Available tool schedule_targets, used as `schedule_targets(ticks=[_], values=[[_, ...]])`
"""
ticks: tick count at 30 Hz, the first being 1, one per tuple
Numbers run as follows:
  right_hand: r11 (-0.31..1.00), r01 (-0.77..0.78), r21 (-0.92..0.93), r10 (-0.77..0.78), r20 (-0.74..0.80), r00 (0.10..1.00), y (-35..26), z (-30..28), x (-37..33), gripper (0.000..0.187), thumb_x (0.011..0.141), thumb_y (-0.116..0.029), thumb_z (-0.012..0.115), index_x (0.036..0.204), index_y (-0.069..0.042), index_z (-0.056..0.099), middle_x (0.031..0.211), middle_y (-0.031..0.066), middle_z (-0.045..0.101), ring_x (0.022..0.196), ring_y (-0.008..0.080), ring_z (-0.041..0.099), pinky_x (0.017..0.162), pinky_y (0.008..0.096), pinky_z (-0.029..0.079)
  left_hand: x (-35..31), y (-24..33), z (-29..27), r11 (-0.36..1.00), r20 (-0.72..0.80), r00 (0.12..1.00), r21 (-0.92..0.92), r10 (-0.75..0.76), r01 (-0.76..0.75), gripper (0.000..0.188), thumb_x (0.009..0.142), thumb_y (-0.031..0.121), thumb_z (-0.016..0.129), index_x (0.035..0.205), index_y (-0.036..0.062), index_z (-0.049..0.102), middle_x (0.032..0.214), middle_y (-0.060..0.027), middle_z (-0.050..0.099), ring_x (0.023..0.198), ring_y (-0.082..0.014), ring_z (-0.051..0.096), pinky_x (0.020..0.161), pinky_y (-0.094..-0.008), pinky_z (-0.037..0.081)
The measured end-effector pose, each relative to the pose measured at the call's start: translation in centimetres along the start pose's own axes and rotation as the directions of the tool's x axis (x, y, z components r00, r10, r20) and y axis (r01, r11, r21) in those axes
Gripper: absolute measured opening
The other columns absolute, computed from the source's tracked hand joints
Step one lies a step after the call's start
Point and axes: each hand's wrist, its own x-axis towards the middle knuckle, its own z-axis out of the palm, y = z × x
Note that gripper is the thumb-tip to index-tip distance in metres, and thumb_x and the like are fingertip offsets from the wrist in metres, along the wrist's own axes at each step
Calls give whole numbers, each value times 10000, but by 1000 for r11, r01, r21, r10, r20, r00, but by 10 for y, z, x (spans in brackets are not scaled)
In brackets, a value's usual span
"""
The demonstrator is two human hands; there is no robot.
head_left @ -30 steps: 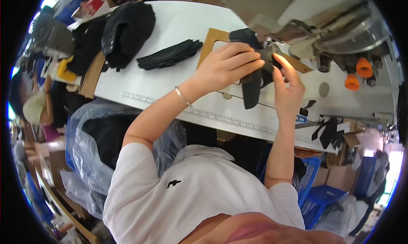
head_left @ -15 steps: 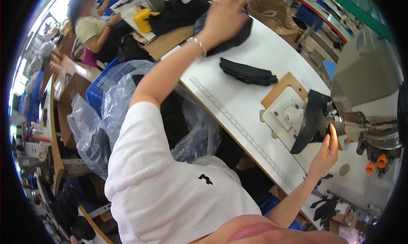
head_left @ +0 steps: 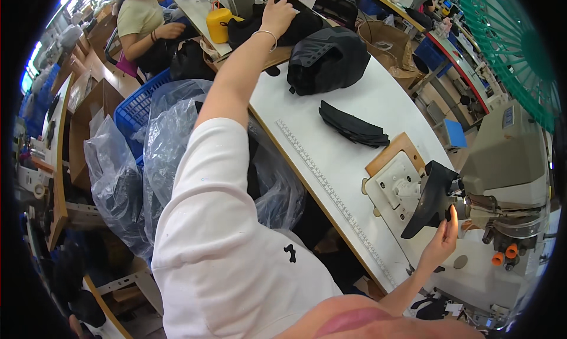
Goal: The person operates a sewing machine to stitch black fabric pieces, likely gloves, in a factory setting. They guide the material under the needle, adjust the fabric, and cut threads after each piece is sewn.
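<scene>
My right hand [head_left: 440, 244] pinches the lower edge of a black curved piece [head_left: 428, 200] between thumb and fingers. This piece stands tilted at the head of a sewing machine [head_left: 499, 150], beside its pale metal plate [head_left: 397, 185]. My left arm stretches to the far end of the table, where my left hand [head_left: 277, 17] is at a heap of black material [head_left: 304, 23]. Its fingertips are hidden, so any grip does not show. Nearer lie a black cap [head_left: 328, 61] with a perforated strap and a stack of black curved pieces [head_left: 354, 125].
The white table [head_left: 295, 117] has a ruler strip [head_left: 333, 200] along its near edge. Clear plastic bags [head_left: 171, 156] and a blue basket [head_left: 139, 106] stand left. A yellow container [head_left: 218, 26] is near a seated co-worker [head_left: 142, 23]. A green fan [head_left: 520, 43] overhangs the far right.
My left hand has moved left and farther out, from above the cap to the black heap, uncovering the cap. My right hand stays at the black curved piece. The whole view has shifted slightly.
</scene>
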Motion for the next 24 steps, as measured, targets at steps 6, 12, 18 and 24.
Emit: schedule_targets(ticks=[6,12,18,24], values=[[1000,-25,-13,26,31,999,10,-2,1,375,1051,-22,520,1414,-27,616,1258,43,690,990,94,594,909,245,471,-8,-74,-64,904,20,940,-268,-340,332,227,877,257,698,1036,96,715,1124,-107,648,1176,-304,544,1034,-492,381],[996,60,64,-61,19,998,29,-1,3,379,1062,-22,507,1432,-12,591,1306,43,666,1011,84,593,869,220,461,-48,-94,-114,909,-325,856,-254,-401,329,150,879,260,701,859,112,714,944,-59,664,1069,-270,573,969,-494,367],[995,95,7,-95,56,994,34,-4,11,385,1065,-39,514,1441,-51,598,1210,15,669,917,61,566,786,198,432,-76,-106,-90,933,-495,796,-107,-349,342,179,842,296,753,776,135,710,857,11,669,931,-227,637,918,-428,424],[1000,24,-9,-23,77,997,24,-6,9,391,1065,-36,512,1442,-76,606,1204,24,658,961,68,571,835,203,457,-76,-77,-100,952,-564,767,-203,-305,230,127,793,236,750,742,149,673,827,12,631,878,-213,634,897,-419,446]])
